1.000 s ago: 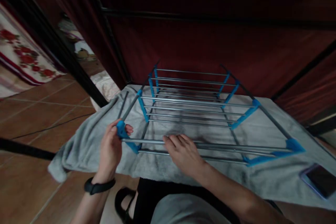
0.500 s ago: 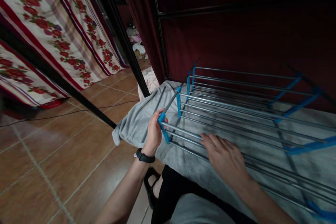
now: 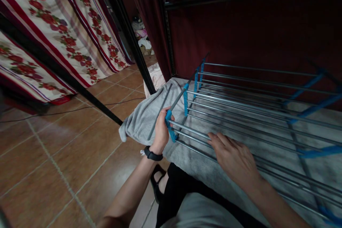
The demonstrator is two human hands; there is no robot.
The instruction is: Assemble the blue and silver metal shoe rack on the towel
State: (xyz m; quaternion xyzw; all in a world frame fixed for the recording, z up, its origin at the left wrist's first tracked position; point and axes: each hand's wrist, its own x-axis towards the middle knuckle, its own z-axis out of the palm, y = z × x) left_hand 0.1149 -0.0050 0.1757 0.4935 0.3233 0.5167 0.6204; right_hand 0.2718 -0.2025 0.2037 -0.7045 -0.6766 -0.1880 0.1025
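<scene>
A rack of grey metal tubes [image 3: 240, 102] with blue plastic joints lies on a grey blanket. My left hand [image 3: 161, 131], with a black band on its wrist, is closed around the blue joint [image 3: 168, 115] at the near left corner, where a side tube meets the front tubes. Along the front, my right hand [image 3: 233, 155] rests over the near tubes, its fingers curled on the front one; the fingertips are partly hidden. Just left of the rack, a loose grey rod [image 3: 166, 96] lies on the blanket.
The grey blanket [image 3: 141, 121] hangs over the edge beside a black metal post [image 3: 141, 64]. Dark red cloth [image 3: 240, 35] hangs behind the rack. A flowered curtain [image 3: 64, 32] is at left, above a tiled floor [image 3: 80, 153] with a thin cable [image 3: 88, 107] across it.
The view has shifted slightly, so the rack and both hands appear a little farther right. Both hands keep the same hold on the rack.
</scene>
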